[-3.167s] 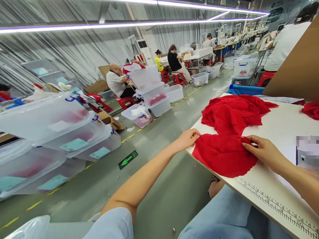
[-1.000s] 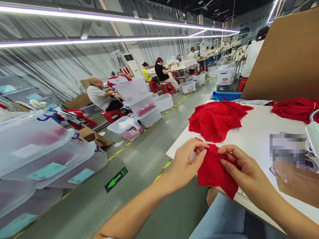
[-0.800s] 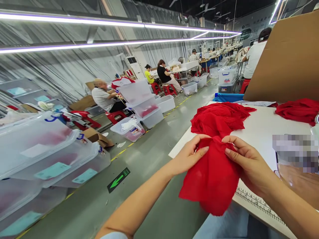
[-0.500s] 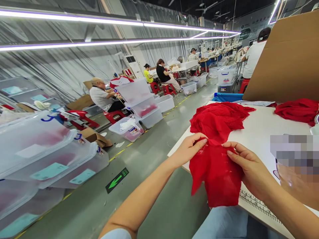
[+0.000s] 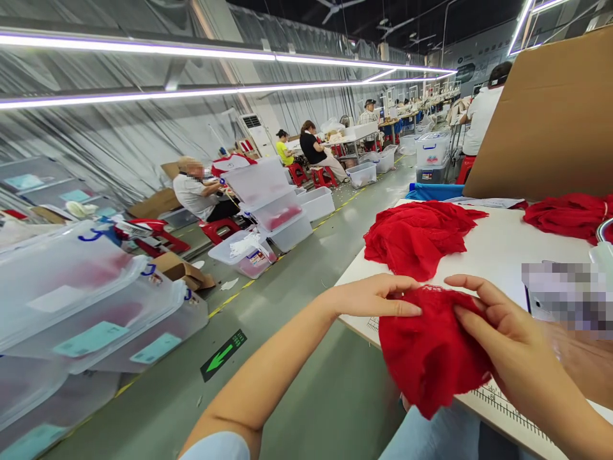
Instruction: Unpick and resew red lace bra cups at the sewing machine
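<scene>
A thin red fabric piece (image 5: pixel 431 358) with a lacy upper edge hangs between my hands over the near edge of the white table (image 5: pixel 498 246). My left hand (image 5: pixel 390 297) pinches its upper left part between thumb and fingers. On the other side, my right hand (image 5: pixel 498 326) grips it with thumb and bent fingers, the index finger raised off the cloth. Just beyond my hands lies a crumpled pile of red fabric (image 5: pixel 416 233). What kind of garment the piece is, I cannot tell.
Another red fabric bundle (image 5: pixel 569 217) lies at the table's right, before a large cardboard sheet (image 5: pixel 546 115). A ruler scale (image 5: pixel 507 406) runs along the near edge. Stacked clear plastic bins (image 5: pixel 119 287) stand left of the aisle. Several people sit working farther off.
The red piece has come away from the pile and is gathered, its hanging part bunched rather than spread flat. Both hands have shifted slightly right and down.
</scene>
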`<state>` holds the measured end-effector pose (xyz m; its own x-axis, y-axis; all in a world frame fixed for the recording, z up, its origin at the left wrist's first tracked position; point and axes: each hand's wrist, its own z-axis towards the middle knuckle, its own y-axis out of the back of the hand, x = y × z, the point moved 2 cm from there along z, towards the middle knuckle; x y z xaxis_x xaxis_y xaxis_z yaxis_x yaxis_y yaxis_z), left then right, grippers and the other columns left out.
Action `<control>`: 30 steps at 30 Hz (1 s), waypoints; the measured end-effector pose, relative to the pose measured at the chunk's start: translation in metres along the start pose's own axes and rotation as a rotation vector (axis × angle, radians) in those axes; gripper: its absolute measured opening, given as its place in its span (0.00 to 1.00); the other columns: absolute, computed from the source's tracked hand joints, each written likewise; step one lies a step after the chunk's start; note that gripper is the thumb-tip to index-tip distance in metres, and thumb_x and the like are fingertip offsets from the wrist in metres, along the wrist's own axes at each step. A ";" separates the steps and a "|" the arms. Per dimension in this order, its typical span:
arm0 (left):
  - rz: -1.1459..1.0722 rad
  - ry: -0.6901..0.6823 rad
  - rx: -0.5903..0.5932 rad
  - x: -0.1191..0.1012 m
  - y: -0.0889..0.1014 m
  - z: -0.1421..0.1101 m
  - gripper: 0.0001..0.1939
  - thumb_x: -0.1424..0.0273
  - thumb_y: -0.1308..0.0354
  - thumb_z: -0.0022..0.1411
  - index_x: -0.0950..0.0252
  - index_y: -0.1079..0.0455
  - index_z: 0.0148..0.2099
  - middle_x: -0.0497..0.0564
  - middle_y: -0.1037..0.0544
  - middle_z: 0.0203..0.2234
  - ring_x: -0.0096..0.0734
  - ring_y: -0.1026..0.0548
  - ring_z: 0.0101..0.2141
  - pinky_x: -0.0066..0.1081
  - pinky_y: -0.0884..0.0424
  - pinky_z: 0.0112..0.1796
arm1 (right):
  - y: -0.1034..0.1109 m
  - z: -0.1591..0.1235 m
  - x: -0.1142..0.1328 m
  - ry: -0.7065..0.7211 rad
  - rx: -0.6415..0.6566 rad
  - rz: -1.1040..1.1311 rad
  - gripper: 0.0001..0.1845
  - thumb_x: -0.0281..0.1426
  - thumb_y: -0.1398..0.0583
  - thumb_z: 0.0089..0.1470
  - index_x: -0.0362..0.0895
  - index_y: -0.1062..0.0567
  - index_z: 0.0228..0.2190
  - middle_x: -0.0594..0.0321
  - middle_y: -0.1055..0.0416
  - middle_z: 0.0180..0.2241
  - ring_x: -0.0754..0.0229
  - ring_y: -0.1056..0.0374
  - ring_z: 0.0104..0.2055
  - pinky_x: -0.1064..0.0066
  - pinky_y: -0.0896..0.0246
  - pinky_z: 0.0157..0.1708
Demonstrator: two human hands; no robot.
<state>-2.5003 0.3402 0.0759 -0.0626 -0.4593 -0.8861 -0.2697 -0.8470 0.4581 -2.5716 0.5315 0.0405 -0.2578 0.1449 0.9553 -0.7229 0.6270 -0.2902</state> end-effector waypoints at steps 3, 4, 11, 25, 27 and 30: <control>-0.154 0.054 0.112 0.006 0.003 -0.004 0.21 0.54 0.33 0.56 0.65 0.24 0.42 0.51 0.20 0.39 0.36 0.26 0.42 0.32 0.30 0.47 | 0.006 -0.003 0.007 0.005 -0.008 0.085 0.31 0.45 0.29 0.47 0.55 0.32 0.50 0.66 0.26 0.30 0.63 0.31 0.23 0.77 0.37 0.19; -0.254 0.075 0.128 0.010 0.002 -0.006 0.22 0.53 0.31 0.53 0.65 0.23 0.42 0.51 0.20 0.39 0.36 0.25 0.42 0.32 0.30 0.47 | 0.008 -0.003 0.008 0.007 -0.007 0.109 0.30 0.44 0.29 0.46 0.55 0.32 0.49 0.67 0.26 0.29 0.64 0.31 0.22 0.77 0.37 0.19; -0.509 0.118 -0.099 0.025 0.021 -0.021 0.31 0.54 0.26 0.46 0.63 0.27 0.49 0.53 0.21 0.42 0.31 0.24 0.39 0.31 0.28 0.44 | 0.006 0.012 -0.003 -0.033 -0.088 0.205 0.31 0.38 0.29 0.41 0.53 0.30 0.48 0.64 0.22 0.31 0.61 0.27 0.26 0.73 0.32 0.26; 0.781 0.347 -0.812 0.050 0.092 0.045 0.12 0.70 0.45 0.65 0.62 0.32 0.51 0.59 0.28 0.49 0.45 0.28 0.49 0.43 0.34 0.51 | 0.028 -0.011 -0.067 0.489 0.047 -0.861 0.22 0.34 0.51 0.65 0.53 0.41 0.60 0.53 0.35 0.59 0.54 0.33 0.59 0.58 0.27 0.53; 0.781 0.337 -0.881 0.048 0.096 0.060 0.08 0.73 0.42 0.63 0.63 0.29 0.45 0.59 0.28 0.47 0.47 0.29 0.50 0.44 0.35 0.51 | 0.028 -0.027 -0.063 0.539 0.083 -0.927 0.23 0.31 0.51 0.66 0.54 0.42 0.61 0.54 0.35 0.60 0.55 0.31 0.58 0.62 0.26 0.51; 0.740 0.265 -0.922 0.039 0.096 0.074 0.04 0.75 0.46 0.64 0.63 0.31 0.36 0.55 0.25 0.40 0.40 0.27 0.45 0.38 0.33 0.48 | 0.036 -0.044 -0.058 0.583 0.097 -0.985 0.25 0.30 0.49 0.66 0.57 0.42 0.61 0.56 0.35 0.60 0.57 0.29 0.56 0.67 0.26 0.50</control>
<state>-2.6002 0.2607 0.0806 0.3156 -0.8623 -0.3960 0.5409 -0.1793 0.8217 -2.5540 0.5792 -0.0229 0.7648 -0.0276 0.6437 -0.4990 0.6067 0.6188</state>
